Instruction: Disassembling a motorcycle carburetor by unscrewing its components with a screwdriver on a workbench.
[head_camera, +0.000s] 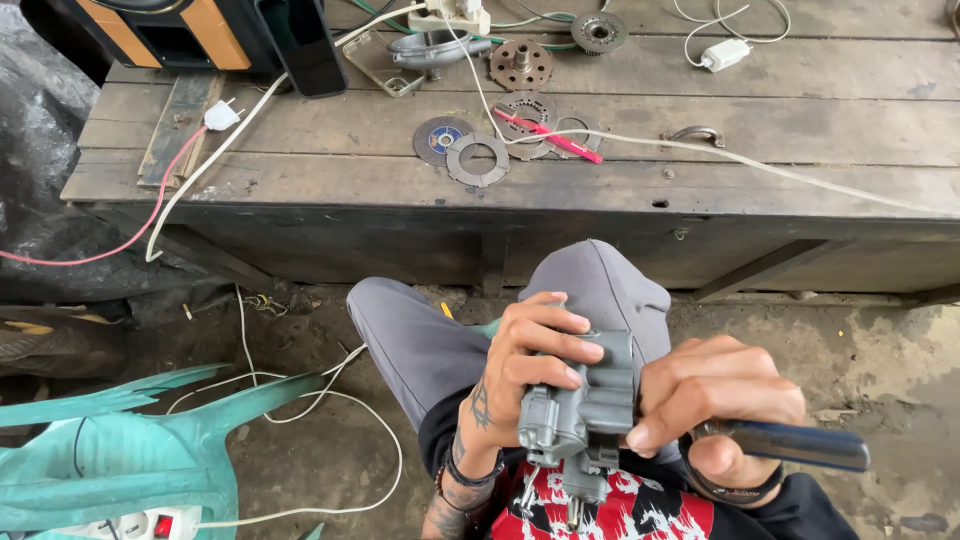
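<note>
**Grey metal part gripped over the lap**

The grey cast metal part (578, 405) sits above the person's knees, held close to the body, likely for steadiness. The left hand (520, 365) wraps its fingers tightly around the part's upper side. The right hand (715, 395) is clenched on a dark-handled tool (795, 445) pressed against the part. Beyond lies a wooden bench (800, 170) with metal discs (478, 160) and a white cable (760, 165).
</note>
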